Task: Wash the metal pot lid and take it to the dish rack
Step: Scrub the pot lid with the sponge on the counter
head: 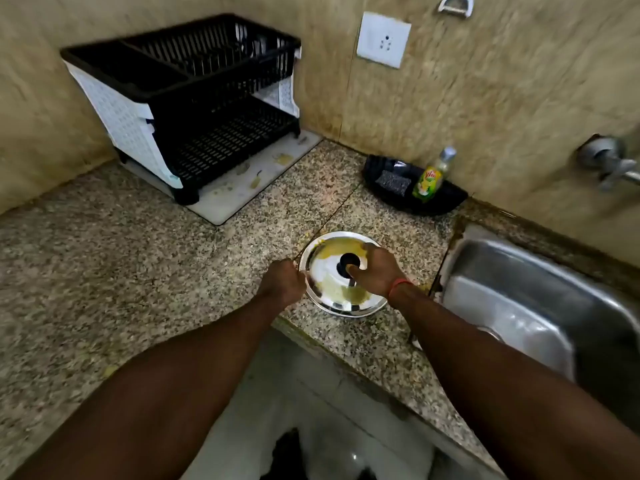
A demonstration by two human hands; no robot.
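Note:
A round metal pot lid point(329, 282) with a black knob point(348, 262) lies flat on the granite counter, smeared with yellow food residue. My right hand point(379, 271) rests on the lid's right side, thumb and fingers closing around the knob. My left hand point(282, 282) is curled at the lid's left rim, touching its edge. The black and white two-tier dish rack point(187, 109) stands at the back left on a white mat. The steel sink point(540, 306) is to the right of the lid.
A black holder point(446, 199) against the wall carries a scrub sponge point(393, 181) and a dish soap bottle point(431, 178). A wall tap point(609, 161) sticks out above the sink. A white socket plate point(382, 39) is on the wall. The counter's front edge runs just below the lid.

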